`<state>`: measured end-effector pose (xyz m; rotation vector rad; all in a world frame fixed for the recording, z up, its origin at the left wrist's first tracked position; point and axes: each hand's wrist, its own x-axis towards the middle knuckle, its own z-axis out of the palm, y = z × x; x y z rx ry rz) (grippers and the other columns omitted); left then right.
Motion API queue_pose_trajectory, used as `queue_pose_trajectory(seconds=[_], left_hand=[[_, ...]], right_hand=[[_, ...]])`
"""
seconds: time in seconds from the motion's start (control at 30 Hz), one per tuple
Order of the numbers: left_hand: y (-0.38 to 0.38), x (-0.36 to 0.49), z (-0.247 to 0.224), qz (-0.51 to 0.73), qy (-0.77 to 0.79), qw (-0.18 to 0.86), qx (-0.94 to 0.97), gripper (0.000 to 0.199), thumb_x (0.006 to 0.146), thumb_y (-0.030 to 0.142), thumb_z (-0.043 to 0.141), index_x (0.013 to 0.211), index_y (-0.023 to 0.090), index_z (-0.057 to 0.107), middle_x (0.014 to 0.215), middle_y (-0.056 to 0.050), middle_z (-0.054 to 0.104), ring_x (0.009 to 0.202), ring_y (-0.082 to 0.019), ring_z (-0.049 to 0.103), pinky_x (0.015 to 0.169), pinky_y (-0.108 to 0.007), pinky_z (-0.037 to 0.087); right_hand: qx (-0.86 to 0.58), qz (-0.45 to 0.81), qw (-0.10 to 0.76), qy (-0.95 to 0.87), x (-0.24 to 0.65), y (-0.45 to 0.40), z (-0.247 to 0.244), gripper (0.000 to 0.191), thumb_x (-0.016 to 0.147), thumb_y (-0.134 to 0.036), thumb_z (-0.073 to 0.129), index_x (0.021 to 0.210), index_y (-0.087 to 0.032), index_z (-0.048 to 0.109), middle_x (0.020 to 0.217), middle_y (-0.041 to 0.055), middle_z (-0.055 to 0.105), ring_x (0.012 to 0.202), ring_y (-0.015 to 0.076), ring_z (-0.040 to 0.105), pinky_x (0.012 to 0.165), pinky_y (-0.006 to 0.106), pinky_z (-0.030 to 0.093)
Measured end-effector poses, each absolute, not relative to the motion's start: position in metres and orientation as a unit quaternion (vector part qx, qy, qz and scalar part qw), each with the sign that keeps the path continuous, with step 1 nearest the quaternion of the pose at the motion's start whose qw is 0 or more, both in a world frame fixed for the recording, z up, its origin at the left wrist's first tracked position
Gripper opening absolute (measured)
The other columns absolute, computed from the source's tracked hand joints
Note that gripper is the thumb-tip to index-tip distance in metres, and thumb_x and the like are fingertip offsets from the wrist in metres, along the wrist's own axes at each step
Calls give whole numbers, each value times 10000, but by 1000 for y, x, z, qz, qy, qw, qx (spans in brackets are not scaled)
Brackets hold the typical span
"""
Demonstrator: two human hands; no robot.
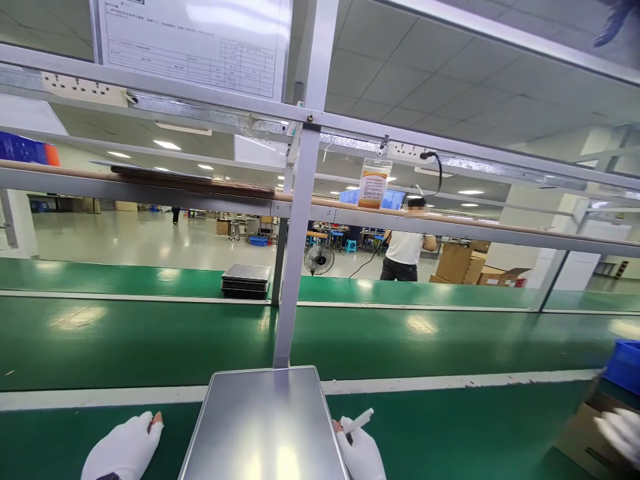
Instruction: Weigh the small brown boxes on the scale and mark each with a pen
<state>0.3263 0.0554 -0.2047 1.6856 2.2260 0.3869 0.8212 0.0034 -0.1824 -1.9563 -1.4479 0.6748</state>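
Note:
A flat silver metal plate [265, 427], like the top of a bench scale, stands at the near edge in front of me. To its left, my left hand [125, 447] in a white glove with a bare thumb tip lies on the green surface, apart from the plate. It holds nothing visible, and its fingers look loosely extended. At the plate's right edge is my right hand [361, 453], also white-gloved. Its fingers close round a slim white pen-like stick [361, 420] that points up and right. Part of this hand is hidden at the bottom of the view.
A metal post [293, 267] rises just behind the plate. Across the green belt [150, 340] sits another silver-topped scale [246, 280]. At right are a cardboard box [583, 433] and a blue bin [625, 365]. Beyond the belts stands a person [404, 247].

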Motion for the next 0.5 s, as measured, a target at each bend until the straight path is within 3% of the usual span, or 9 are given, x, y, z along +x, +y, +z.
queue_pose_trajectory(seconds=[0.27, 0.5], left_hand=[[48, 337, -191, 124, 784, 138, 593, 436, 932, 411, 227, 804, 188, 579, 896, -118, 625, 802, -272, 587, 757, -419, 413], [50, 334, -195, 127, 785, 146, 588, 464, 941, 414, 195, 826, 194, 586, 918, -116, 630, 828, -280, 589, 770, -420, 409]], right_hand=[[-750, 247, 273, -549, 821, 3, -178, 622, 891, -540, 398, 1221, -64, 626, 1218, 142, 628, 1137, 273, 594, 959, 321, 470], [-753, 232, 291, -543, 816, -3, -166, 495, 848, -517, 469, 1093, -151, 695, 1134, 108, 676, 1101, 272, 618, 902, 296, 498]])
